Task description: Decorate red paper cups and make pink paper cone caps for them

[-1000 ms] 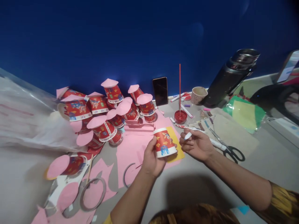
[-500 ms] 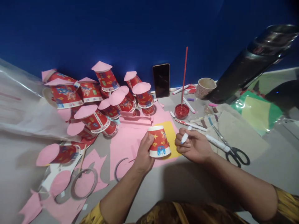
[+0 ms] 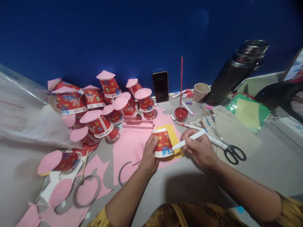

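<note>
The left hand (image 3: 148,156) closes its grip around an upturned red paper cup (image 3: 163,142), rim down over the pink paper (image 3: 129,148) and yellow sheet (image 3: 174,136) on the grey tabletop (image 3: 260,164). The right hand (image 3: 201,148) grips a white marker (image 3: 189,139) whose tip touches the blue marks near the cup's rim. A heap of red cups capped with pink discs (image 3: 104,104) lies to the left, a red paint pot (image 3: 181,114) with an upright stick and a dark phone (image 3: 160,86) stand behind, and scissors (image 3: 227,148) lie to the right on cloth.
</note>
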### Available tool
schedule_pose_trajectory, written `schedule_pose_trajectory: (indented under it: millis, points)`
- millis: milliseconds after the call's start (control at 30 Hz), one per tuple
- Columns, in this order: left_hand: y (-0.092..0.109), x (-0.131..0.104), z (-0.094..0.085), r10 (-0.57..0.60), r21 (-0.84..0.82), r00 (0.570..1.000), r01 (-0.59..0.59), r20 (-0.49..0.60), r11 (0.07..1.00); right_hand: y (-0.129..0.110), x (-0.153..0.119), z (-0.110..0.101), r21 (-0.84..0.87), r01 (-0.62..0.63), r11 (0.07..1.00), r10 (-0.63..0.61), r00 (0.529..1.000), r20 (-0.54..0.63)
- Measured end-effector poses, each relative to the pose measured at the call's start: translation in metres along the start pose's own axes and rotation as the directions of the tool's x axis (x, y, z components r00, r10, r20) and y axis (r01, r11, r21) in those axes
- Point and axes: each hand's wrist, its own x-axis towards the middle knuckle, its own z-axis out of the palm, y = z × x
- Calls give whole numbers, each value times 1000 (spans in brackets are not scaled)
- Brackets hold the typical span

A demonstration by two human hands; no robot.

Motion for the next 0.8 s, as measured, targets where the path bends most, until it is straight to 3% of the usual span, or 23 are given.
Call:
schedule_pose_trajectory:
  millis: [100,200,467,800]
  points:
    - [1,-1,2,17,-6,999,-17,33,1000,-11,-12,5,-296,245,923,-256,967,4]
    - [2,-2,4,34,3,998,-34,60,999,-21,-18,9,-410,399,820,-409,910,69]
    - [2,-3,6,40,46,997,-43,60,998,-23,-20,10,-510,458,728,-431,885,179]
    - [0,-5,5,32,58,994,-38,100,998,-25,-21,10,-560,486,671,-447,868,218]
